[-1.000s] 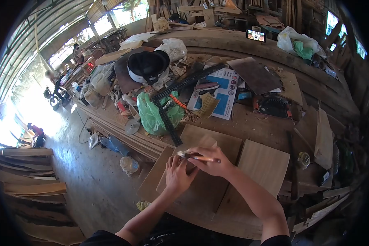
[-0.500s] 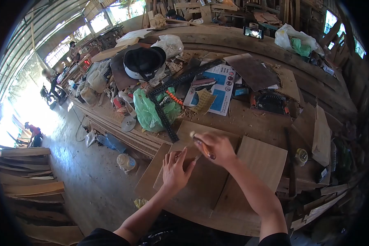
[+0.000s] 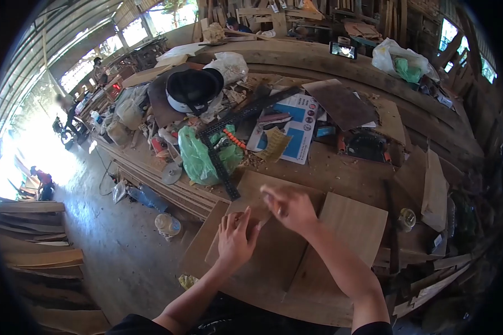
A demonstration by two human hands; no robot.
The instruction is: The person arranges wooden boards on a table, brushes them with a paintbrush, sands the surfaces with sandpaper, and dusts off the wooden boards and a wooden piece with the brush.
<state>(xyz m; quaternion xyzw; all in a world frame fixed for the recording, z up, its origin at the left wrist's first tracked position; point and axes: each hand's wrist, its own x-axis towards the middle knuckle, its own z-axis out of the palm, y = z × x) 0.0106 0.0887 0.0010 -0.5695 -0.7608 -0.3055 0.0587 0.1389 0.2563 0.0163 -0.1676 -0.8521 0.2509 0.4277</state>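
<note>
My right hand (image 3: pixel 297 211) is closed round a tool with a glossy brown wooden handle (image 3: pixel 281 211), held above a flat wooden board (image 3: pixel 265 265). Its working end points down toward my left hand, but blur and fingers hide its exact kind. My left hand (image 3: pixel 236 241) lies over the left part of the same board, thumb and fingers apart, close beside the tool. Butted against that board on the right is a second, lighter wooden panel (image 3: pixel 343 237).
Beyond the boards lie a black metal square (image 3: pixel 217 159), a green plastic bag (image 3: pixel 195 159), a printed sheet (image 3: pixel 299 142) and a black-and-white helmet (image 3: pixel 193 89). A glass jar (image 3: pixel 407 219) stands at right. Stacked planks (image 3: pixel 44 258) fill the lower left; people are in the background.
My right hand has shifted slightly down and the tool's handle has turned in the grip, showing less of it. My left hand stays over the board. The whole view has shifted a little.
</note>
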